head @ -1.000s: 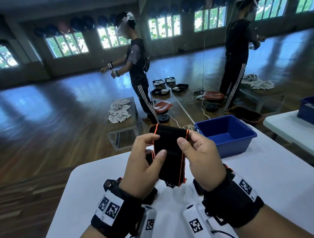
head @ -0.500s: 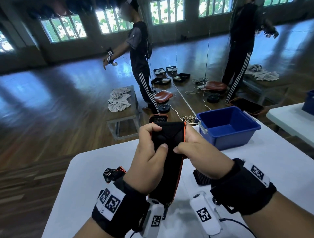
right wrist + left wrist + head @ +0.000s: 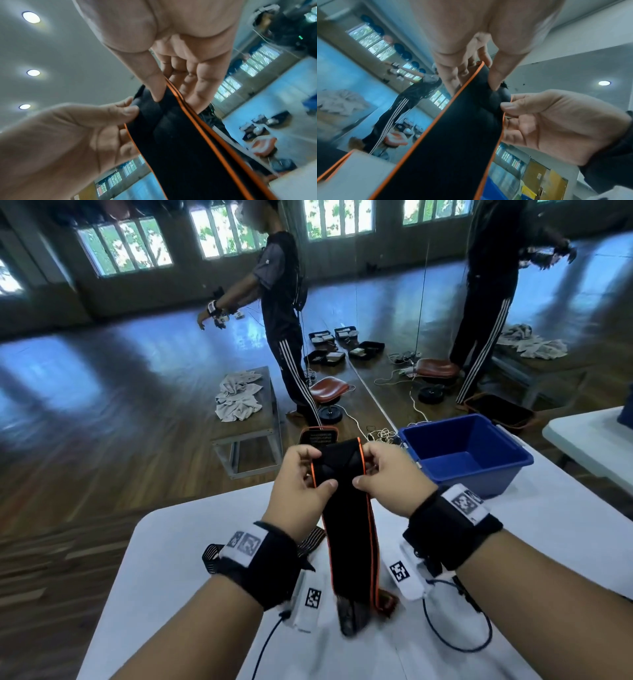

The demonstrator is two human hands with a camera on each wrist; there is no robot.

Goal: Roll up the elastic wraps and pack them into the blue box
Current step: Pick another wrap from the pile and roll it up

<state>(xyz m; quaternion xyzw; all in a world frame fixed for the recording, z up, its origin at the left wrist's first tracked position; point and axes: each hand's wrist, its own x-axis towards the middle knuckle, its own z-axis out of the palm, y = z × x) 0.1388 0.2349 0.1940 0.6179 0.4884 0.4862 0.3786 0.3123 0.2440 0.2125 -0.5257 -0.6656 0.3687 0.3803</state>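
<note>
A black elastic wrap with orange edging (image 3: 349,529) hangs from both hands above the white table (image 3: 534,542); its lower end is bunched on the tabletop. My left hand (image 3: 310,474) pinches the folded top at its left edge, thumb in front, fingers behind. My right hand (image 3: 371,470) pinches the right edge the same way. The wrist views show the wrap (image 3: 453,142) (image 3: 185,142) pressed between thumbs and fingers of my left hand (image 3: 481,75) and right hand (image 3: 171,92). The blue box (image 3: 469,453) stands empty at the table's far right. Another striped wrap (image 3: 308,542) lies under my left wrist.
Past the table's far edge is a wooden floor with a low bench (image 3: 246,412) carrying towels, a stool (image 3: 329,392), cables, and a person (image 3: 281,309) standing before a mirror wall. A second white table (image 3: 589,446) stands at the right.
Both hands lifted the wrap's top end up and away, so more of the band now hangs straight down. The thumbs shifted closer together on the folded top.
</note>
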